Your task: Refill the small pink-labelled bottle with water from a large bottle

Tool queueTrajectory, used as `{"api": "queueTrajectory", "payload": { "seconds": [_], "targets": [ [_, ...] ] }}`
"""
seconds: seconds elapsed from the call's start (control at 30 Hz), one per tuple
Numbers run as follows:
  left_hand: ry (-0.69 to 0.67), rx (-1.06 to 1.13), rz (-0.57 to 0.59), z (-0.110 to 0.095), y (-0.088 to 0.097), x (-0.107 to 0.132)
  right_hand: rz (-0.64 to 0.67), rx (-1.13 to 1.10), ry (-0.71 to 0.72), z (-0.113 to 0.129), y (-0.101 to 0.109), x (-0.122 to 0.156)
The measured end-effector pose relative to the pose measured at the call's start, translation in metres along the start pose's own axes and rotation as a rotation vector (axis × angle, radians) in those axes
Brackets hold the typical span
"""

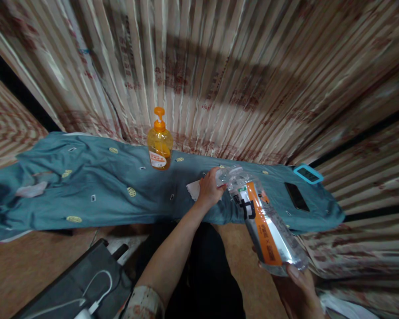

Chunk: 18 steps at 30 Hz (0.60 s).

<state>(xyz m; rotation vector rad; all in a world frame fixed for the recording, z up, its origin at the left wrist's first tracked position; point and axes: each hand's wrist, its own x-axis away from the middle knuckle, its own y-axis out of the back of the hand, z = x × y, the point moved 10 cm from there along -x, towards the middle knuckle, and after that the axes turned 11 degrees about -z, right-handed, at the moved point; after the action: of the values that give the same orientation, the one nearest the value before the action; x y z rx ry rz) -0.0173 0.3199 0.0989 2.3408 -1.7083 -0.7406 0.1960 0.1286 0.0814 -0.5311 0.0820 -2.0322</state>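
Observation:
My left hand (209,188) reaches out over the teal cloth (96,186) and its fingers pinch the top corner of a clear plastic refill pouch (262,221) with an orange stripe and dark lettering. My right hand (299,283) grips the pouch's bottom end from below, holding it tilted above the table edge. A small white paper or tissue (194,189) lies on the cloth just left of my left hand. An orange pump bottle of liquid (159,144) stands upright on the cloth, behind and left of my left hand.
A dark phone (296,196) and a small device with a turquoise frame (307,174) lie at the cloth's right end. Striped curtains (219,75) hang behind. A dark case with a white cable (86,283) sits on the floor at lower left.

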Motion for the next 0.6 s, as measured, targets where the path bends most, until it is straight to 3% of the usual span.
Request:
{"api": "queueTrajectory", "payload": {
  "seconds": [0.27,0.6],
  "targets": [
    [-0.011,-0.007,-0.003,-0.0007,0.0005,-0.0004,-0.03,-0.013,-0.068,-0.0098,0.0065,0.0001],
    [-0.005,0.005,0.001,0.0006,0.0004,0.0,-0.013,0.027,-0.019,-0.0051,0.0048,-0.0008]
  ]
}}
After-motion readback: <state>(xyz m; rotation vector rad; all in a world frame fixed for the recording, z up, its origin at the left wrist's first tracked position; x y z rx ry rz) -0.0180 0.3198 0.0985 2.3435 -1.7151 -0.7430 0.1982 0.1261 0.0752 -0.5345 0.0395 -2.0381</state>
